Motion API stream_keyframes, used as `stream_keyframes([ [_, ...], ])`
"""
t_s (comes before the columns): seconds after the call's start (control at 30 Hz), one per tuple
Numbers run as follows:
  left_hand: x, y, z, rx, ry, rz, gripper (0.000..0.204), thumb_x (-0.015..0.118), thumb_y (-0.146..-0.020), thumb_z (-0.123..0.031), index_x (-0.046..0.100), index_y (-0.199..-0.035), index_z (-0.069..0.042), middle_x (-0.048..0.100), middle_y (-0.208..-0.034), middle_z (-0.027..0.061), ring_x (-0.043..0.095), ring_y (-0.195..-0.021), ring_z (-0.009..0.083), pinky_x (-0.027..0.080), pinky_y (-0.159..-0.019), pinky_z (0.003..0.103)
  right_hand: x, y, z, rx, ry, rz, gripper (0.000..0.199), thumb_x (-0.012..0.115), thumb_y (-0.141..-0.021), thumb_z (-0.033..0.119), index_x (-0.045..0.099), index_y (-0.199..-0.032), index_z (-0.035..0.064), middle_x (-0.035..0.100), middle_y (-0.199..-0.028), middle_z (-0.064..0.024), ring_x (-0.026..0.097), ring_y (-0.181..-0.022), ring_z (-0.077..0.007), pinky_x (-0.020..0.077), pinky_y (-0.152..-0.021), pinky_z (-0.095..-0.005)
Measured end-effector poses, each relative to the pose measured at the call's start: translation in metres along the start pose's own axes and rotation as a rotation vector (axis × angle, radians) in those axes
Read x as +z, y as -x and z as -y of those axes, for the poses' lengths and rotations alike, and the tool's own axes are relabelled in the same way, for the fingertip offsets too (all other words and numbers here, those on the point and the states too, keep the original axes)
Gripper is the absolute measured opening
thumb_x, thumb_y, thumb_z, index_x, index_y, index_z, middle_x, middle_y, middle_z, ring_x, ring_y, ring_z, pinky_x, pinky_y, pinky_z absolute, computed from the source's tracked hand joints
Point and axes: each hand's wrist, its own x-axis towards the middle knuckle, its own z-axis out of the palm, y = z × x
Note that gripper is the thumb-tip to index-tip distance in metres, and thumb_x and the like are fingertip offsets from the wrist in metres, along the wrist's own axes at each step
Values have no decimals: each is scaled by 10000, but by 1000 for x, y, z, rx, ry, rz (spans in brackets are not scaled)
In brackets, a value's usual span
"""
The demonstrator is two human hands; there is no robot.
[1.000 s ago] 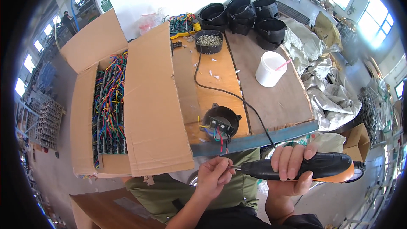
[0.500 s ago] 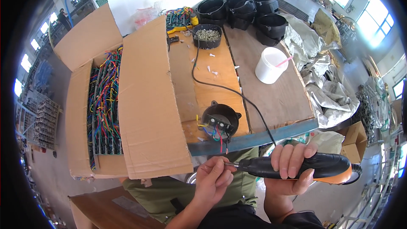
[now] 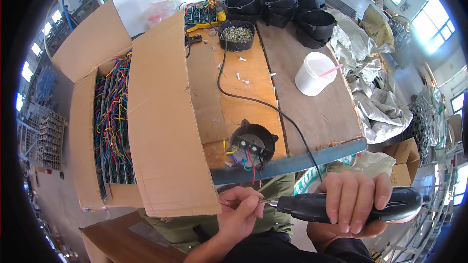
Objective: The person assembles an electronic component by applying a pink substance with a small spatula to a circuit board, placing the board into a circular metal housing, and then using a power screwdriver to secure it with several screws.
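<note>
Right hand (image 3: 356, 199): closed in a full grip around the black, pistol-less straight electric screwdriver (image 3: 341, 205), held level below the worktop edge, its black power cord (image 3: 263, 104) trailing up across the boards.

Left hand (image 3: 241, 212): fingers pinched at the driver's metal bit (image 3: 267, 202); whether a screw sits between the fingertips is too small to tell.

Round black plastic housing with a coloured wire loom (image 3: 252, 143): rests on the wooden worktop (image 3: 317, 117) at its near edge, just above both hands, red, green, blue and yellow leads spilling over the edge.

Black tub of small pale screws (image 3: 237, 34): at the far side of the worktop, well apart from the hands.

Also present: a stack of empty black housings (image 3: 292, 0); a white plastic cup with a pink stick (image 3: 314, 72); a large open cardboard box of coloured wiring (image 3: 114, 117) to the left.

Handling note, as a judgement: seat the fastener squarely on the bit tip before lifting, keep the driver level so it does not drop, hold the trigger off until the tip meets its hole, and keep the loose leads and the cord out of the bit's path.
</note>
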Motion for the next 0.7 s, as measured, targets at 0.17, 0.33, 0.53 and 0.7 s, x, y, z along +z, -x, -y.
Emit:
stream_keyframes([
  [0.17,-8,-9,2,47,-174,-46,416,796,-824,-196,554,-1086,19,529,-672,25,415,-551,62,323,-526,209,-9,-35,-7,90,20,-2,303,706,-923,234,499,-1090,88,645,-746,-4,627,-600,-112,517,-570,-243],
  [0.33,-29,-24,4,329,-897,-219,800,948,-611,-184,451,-1217,-24,398,-760,-38,332,-625,55,271,-579,203,-10,-51,-38,248,215,-163,297,695,-912,223,481,-1062,81,552,-694,30,553,-620,-91,445,-590,-272],
  [0.53,-43,-46,-1,489,-1328,-102,1201,965,-496,-510,357,-1371,44,435,-910,107,445,-750,229,366,-627,372,-17,-48,-69,716,452,-36,414,778,-810,204,502,-1086,68,555,-680,-25,562,-648,-164,456,-616,-324],
  [0.7,-40,-53,5,480,-1448,-123,1202,940,-494,-544,367,-1370,47,492,-1000,196,532,-814,342,422,-699,473,-22,-46,-75,789,536,74,376,777,-778,110,522,-1050,55,591,-708,-66,555,-670,-189,468,-660,-335],
])
